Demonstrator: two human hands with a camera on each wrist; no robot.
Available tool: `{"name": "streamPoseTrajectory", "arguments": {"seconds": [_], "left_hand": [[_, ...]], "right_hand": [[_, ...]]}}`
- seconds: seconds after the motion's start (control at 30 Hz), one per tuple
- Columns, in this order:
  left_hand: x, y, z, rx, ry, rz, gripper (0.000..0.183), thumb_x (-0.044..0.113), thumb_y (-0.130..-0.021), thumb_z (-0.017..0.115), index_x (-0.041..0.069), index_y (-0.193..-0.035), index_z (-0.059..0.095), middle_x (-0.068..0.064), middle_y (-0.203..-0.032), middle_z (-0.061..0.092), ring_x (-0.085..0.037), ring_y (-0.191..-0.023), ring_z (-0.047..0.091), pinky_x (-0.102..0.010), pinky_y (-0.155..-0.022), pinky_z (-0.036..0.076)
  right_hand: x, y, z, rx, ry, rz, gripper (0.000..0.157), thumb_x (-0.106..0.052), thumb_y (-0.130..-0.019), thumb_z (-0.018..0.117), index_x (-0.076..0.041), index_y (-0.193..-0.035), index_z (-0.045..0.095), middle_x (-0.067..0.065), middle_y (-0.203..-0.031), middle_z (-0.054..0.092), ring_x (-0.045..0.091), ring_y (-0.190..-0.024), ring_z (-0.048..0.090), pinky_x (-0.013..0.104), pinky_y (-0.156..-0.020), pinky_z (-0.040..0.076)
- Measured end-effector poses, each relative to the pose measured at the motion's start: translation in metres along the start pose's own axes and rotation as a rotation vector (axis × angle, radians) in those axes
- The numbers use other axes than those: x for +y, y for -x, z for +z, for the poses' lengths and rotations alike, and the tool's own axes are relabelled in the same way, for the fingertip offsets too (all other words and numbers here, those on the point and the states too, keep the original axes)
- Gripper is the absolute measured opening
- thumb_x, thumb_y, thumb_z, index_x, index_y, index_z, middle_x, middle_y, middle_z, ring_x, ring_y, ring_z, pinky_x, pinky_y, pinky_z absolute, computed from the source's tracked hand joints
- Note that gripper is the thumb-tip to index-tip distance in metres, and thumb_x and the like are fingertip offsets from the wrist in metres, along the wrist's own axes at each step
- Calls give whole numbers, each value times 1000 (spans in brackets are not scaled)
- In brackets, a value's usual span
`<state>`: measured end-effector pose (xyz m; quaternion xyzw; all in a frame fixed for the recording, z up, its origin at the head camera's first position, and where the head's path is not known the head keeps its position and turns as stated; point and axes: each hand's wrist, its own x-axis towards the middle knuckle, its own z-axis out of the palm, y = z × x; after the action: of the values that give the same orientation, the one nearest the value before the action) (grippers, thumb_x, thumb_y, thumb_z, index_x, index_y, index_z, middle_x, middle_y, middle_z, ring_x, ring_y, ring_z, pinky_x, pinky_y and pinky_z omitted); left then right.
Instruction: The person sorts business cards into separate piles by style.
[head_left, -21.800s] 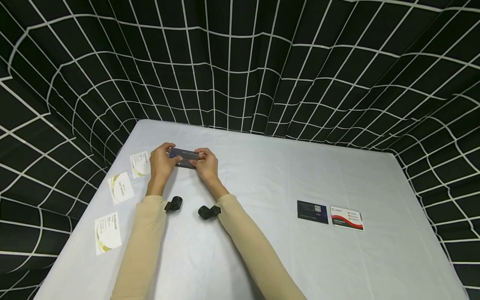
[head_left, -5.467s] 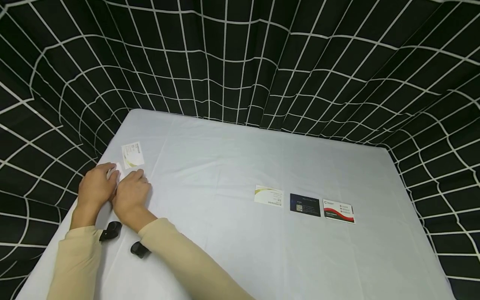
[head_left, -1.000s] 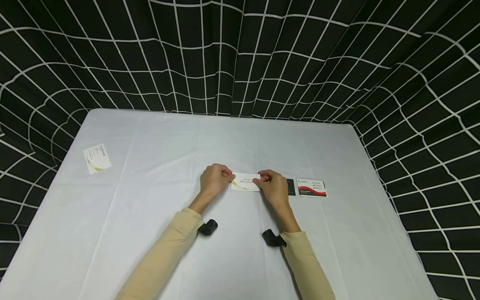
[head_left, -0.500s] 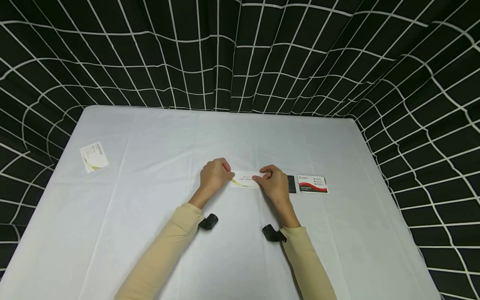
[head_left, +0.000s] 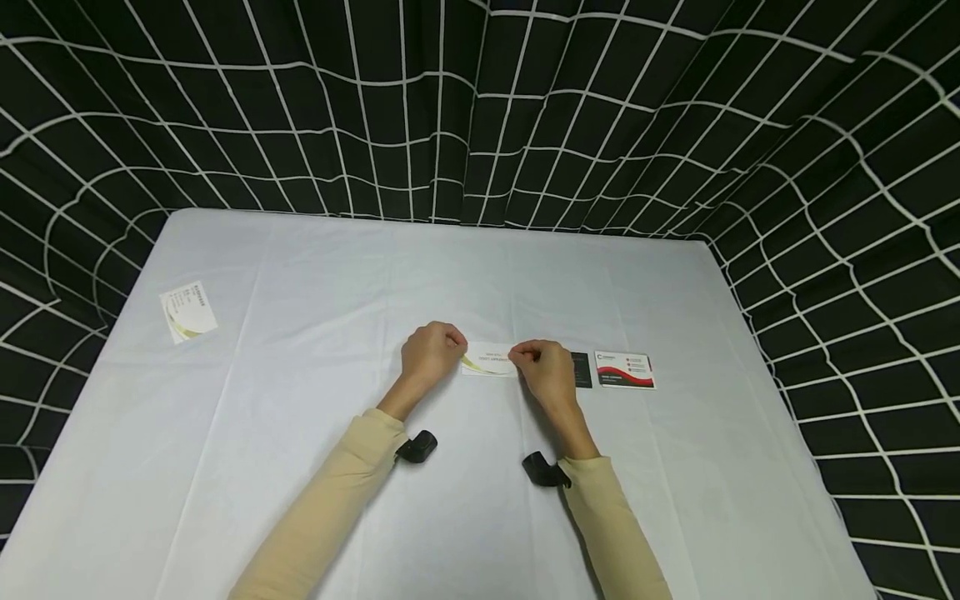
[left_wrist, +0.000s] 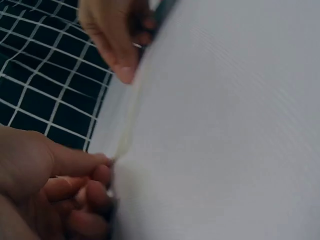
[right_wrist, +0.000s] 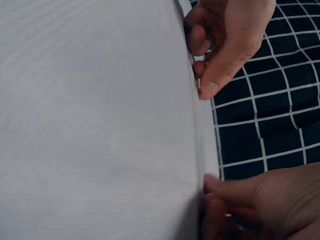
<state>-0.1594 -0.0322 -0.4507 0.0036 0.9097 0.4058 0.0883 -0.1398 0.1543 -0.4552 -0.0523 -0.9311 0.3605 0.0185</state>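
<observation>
In the head view, a white business card (head_left: 489, 360) with a gold curve lies flat, its printing upside down. My left hand (head_left: 431, 356) pinches its left end between thumb and index finger. At its right end, my right hand (head_left: 546, 371) does the same with thumb and fingertips. A dark business card (head_left: 582, 371) is partly hidden behind the right hand. The left wrist view shows the left hand (left_wrist: 60, 185) low at the card's thin edge; the right wrist view has the right hand (right_wrist: 260, 200) at bottom right.
Right of the dark card lies a white, red and black business card (head_left: 626, 369). Another white and gold business card (head_left: 188, 312) sits alone near the left edge of the white-covered table (head_left: 315, 275). A black grid-lined curtain (head_left: 390, 108) surrounds the back and sides.
Since 5.5 seconds ago, both hands have brought the middle left white card rightward into the row, where another white card lay. In the last second, the fingers have shifted slightly at its ends.
</observation>
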Motion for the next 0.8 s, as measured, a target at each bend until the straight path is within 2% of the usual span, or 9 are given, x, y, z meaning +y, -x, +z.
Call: {"name": "streamPoseTrajectory", "arguments": {"seconds": [0.2,0.3,0.4,0.6,0.7,0.8], "left_hand": [[-5,4,-9,-60,144,-30,12,14,-87,57,11,-89,68,-1,-78,64,-14,-63,55,-25,-54,41],[-14,5,-13,-50,238,-16,14,13,-88,55,8,-95,67,-3,-82,65,-13,-61,56,-24,-54,43],[-28,8,-29,-3,290,-18,16,12,-88,55,7,-99,64,-5,-86,64,-15,-66,57,-26,-57,45],[-54,15,-68,136,262,-88,23,16,-89,53,6,-109,60,-7,-90,62,-20,-74,55,-30,-62,44],[-63,18,-88,247,231,-98,30,17,-89,54,4,-117,54,-9,-95,61,-23,-79,56,-33,-66,45],[-75,21,-109,399,206,-73,34,13,-88,55,1,-120,51,-12,-102,59,-27,-90,52,-38,-75,42]], "right_hand": [[-11,2,-4,-92,26,-2,10,-13,-84,63,-7,-88,69,4,-67,61,12,-52,51,25,-48,39],[-18,4,-9,-104,59,-28,13,-15,-85,63,-8,-94,69,4,-70,62,12,-52,50,26,-47,37],[-31,5,-4,-111,68,-82,17,-18,-84,63,-9,-98,68,4,-74,63,12,-52,49,26,-45,36],[-62,11,22,-134,87,-202,26,-15,-85,62,-7,-110,62,2,-79,65,7,-50,52,23,-40,37],[-81,13,36,-132,100,-269,29,-13,-86,61,-8,-114,59,0,-79,65,5,-50,51,22,-39,36],[-104,15,50,-177,88,-333,30,-12,-86,60,-9,-116,58,-1,-81,65,4,-49,51,21,-39,36]]}}
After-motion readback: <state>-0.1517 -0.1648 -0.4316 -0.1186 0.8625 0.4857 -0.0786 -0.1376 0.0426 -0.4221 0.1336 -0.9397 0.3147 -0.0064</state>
